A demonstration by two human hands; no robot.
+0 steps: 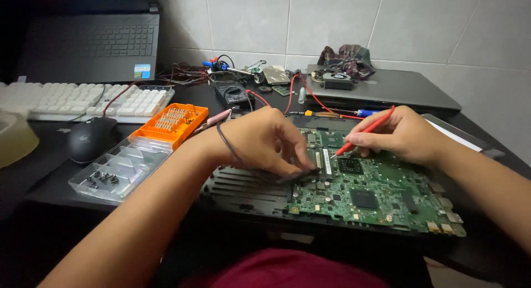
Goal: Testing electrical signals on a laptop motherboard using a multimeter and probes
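— What are the fingers doing?

— The left hand (pixel 260 141) has its fingertips pinched shut on a black probe (pixel 301 174), whose tip rests on the green circuit board (pixel 376 197) right under them. The right hand (pixel 406 136) is closed in a pen grip around a red probe (pixel 365 130); its point touches the board just beyond the fingertips, near a square black chip (pixel 349 165). The two tips sit close together, not touching.

— And the board itself?

— It lies flat under both hands, on a black laptop base (pixel 243 186) with vent slots showing below the left fingers.

— What's further out?

— Past the left wrist, an orange bit holder (pixel 174 121) stands beside a clear plastic tray (pixel 119 169) with small dark screws in one compartment. Beyond those, a black mouse (pixel 91 137) and a white keyboard (pixel 77 100). Behind the left knuckles sits a black multimeter (pixel 231 93) with red leads, amid loose wires. Beyond the right hand, a closed grey laptop (pixel 387 89) carries a small fan (pixel 334 79) and a crumpled cloth (pixel 348 58).

— The surface, the room?

— A black desk (pixel 44 172) pushed against a wall of pale grey tiles (pixel 332 17). An open dark laptop (pixel 91 42) stands at the far corner on the left-hand side.
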